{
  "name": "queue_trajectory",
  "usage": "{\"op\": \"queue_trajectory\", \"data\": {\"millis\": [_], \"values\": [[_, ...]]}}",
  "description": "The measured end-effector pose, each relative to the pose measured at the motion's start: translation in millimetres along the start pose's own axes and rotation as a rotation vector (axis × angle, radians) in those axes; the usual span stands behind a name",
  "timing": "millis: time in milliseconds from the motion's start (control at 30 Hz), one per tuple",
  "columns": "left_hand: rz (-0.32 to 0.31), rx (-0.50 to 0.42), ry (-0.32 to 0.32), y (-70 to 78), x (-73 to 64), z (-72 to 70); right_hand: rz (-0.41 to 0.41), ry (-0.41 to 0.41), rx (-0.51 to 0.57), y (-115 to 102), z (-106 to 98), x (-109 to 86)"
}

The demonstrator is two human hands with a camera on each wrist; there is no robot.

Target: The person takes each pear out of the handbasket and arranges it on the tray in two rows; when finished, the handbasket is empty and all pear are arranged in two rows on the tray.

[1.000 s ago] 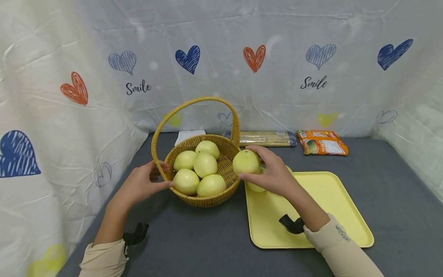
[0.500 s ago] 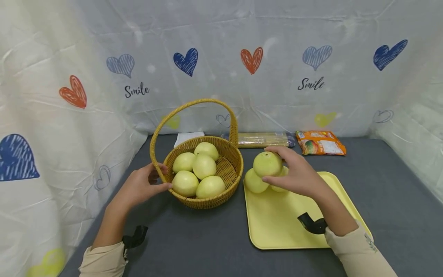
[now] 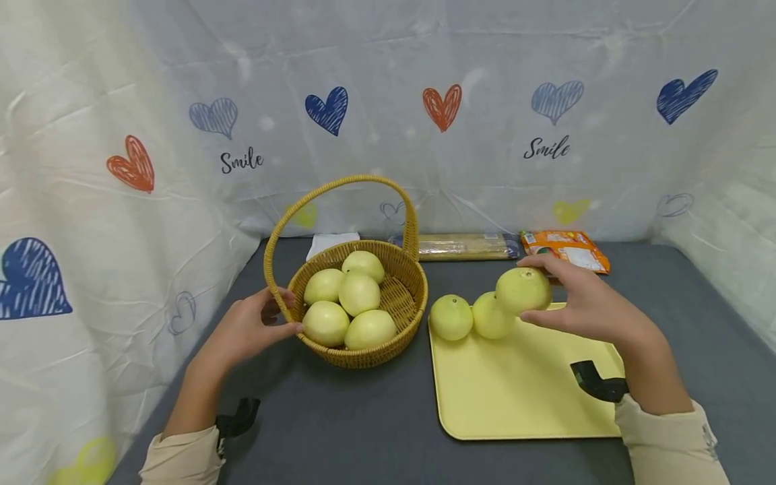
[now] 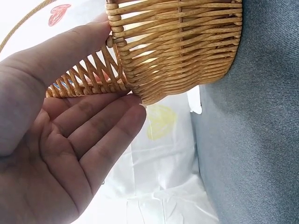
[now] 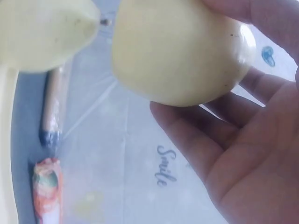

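Note:
My right hand (image 3: 588,303) grips a pale yellow-green pear (image 3: 523,290) between thumb and fingers, above the back part of the yellow tray (image 3: 521,404). In the right wrist view this pear (image 5: 177,51) is held clear of the tray, with another stemmed pear to its left. Two pears, one (image 3: 451,317) at the tray's back left corner and one (image 3: 492,315) beside it, rest on the tray. My left hand (image 3: 245,327) holds the wicker basket (image 3: 364,358) at its left rim, by the handle's foot; the left wrist view shows thumb and fingertips on the weave (image 4: 177,46). Several pears (image 3: 359,292) lie inside the basket.
Behind the tray lies an orange packet (image 3: 572,248), partly hidden by my right hand. A long clear-wrapped bundle (image 3: 467,246) and a white tissue (image 3: 330,241) lie along the back edge. Grey cloth (image 3: 351,424) covers the table; a heart-printed curtain (image 3: 388,81) hangs around it.
My right hand has carried the pear rightward from beside the basket's right rim to above the tray, uncovering the two pears there. My left hand stays at the basket rim.

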State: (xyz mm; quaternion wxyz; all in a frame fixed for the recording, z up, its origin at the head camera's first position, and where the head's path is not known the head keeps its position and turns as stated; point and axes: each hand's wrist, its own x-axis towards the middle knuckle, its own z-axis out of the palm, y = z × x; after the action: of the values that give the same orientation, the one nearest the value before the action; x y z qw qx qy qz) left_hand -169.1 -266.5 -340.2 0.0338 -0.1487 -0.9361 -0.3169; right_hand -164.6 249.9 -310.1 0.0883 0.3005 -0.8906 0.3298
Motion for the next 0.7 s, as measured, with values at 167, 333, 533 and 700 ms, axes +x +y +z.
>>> {"op": "queue_trajectory", "data": {"millis": [167,333,533,700], "values": [[0.009,-0.008,0.002,2.0,0.1,-1.5,0.078,0.000,-0.017,7,-10,-6.2],[0.011,0.004,0.000,2.9,0.3,-1.4,0.178,-0.018,-0.026,20,-13,-9.7],[0.016,0.003,-0.004,2.8,1.0,-1.3,0.294,-0.120,0.014,44,0,-6.4],[0.012,-0.007,0.000,2.3,0.1,-1.2,0.341,-0.202,0.087,69,24,-1.5]]}}
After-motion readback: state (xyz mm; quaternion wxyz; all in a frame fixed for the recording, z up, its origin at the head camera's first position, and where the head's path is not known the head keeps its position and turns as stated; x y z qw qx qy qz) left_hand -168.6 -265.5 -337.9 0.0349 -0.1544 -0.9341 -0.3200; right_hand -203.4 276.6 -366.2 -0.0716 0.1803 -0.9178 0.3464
